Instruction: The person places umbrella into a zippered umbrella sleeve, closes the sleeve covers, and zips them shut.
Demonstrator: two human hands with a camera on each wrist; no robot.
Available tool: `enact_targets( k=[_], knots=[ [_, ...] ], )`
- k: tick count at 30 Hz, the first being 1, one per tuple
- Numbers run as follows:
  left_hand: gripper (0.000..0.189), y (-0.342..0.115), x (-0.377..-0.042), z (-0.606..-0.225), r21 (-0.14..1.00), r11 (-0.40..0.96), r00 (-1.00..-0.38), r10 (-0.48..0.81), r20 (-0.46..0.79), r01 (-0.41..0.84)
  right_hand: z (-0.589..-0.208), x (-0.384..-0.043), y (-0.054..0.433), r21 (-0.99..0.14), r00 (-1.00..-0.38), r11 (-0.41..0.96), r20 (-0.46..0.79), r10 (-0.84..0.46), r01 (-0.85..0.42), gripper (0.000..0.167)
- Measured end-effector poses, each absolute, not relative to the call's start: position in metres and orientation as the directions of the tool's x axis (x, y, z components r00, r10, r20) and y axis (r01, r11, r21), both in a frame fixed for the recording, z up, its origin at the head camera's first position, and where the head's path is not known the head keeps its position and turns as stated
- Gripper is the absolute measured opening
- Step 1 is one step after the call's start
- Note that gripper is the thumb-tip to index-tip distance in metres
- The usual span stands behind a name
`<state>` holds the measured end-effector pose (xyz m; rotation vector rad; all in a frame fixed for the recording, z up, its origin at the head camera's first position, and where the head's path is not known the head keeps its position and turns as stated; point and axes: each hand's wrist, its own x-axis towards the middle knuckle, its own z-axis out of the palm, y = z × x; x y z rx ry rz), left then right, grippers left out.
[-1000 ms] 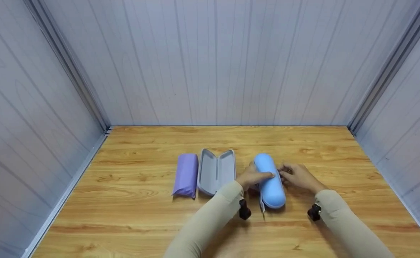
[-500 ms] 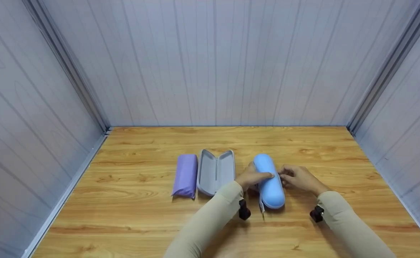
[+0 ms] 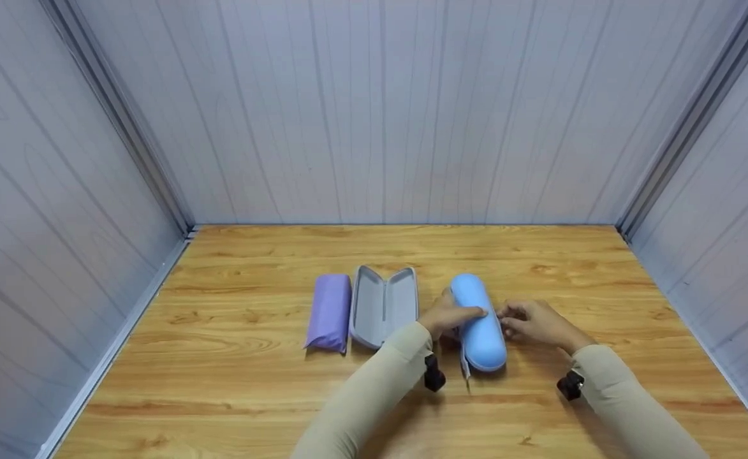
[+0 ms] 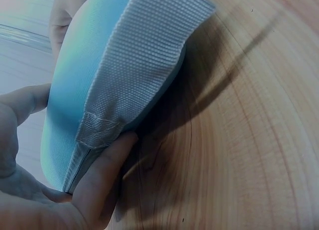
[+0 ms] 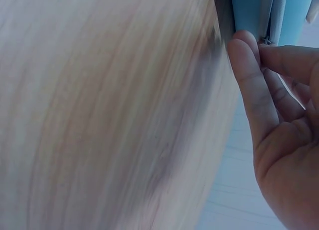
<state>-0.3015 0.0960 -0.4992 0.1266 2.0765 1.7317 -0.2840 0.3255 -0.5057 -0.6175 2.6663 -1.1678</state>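
Observation:
A light blue hard zip case (image 3: 477, 322), shaped like a glasses case, lies lengthwise on the wooden table. My left hand (image 3: 447, 315) grips it from the left side, thumb on top and fingers against the lower edge. The left wrist view shows a grey woven strap (image 4: 144, 50) on that side of the case. At the right side, my right hand (image 3: 536, 324) pinches the zipper pull with thumb and fingers. The metal zipper slider (image 5: 266, 40) shows at the fingertips in the right wrist view; the pull itself is mostly hidden between them.
Left of the blue case, a grey hard case (image 3: 368, 312) lies spread open. Beside it is a purple packet-like pouch (image 3: 329, 311). Pale panel walls (image 3: 374, 115) enclose the table (image 3: 233, 382) at the back and both sides.
My right hand has shifted slightly toward me and to the right along the blue case's side. The left hand keeps its grip, and the case stays nearly in place.

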Motion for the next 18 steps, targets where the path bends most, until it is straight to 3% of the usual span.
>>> enact_targets(
  k=[18],
  knots=[
    [0.091, 0.0971, -0.3022, -0.5018, 0.955, 0.207, -0.9, 0.34, -0.272, -0.211, -0.5011, -0.2749, 0.3298, -0.772, -0.871, 0.572, -0.048, -0.488, -0.278, 0.007]
  ],
)
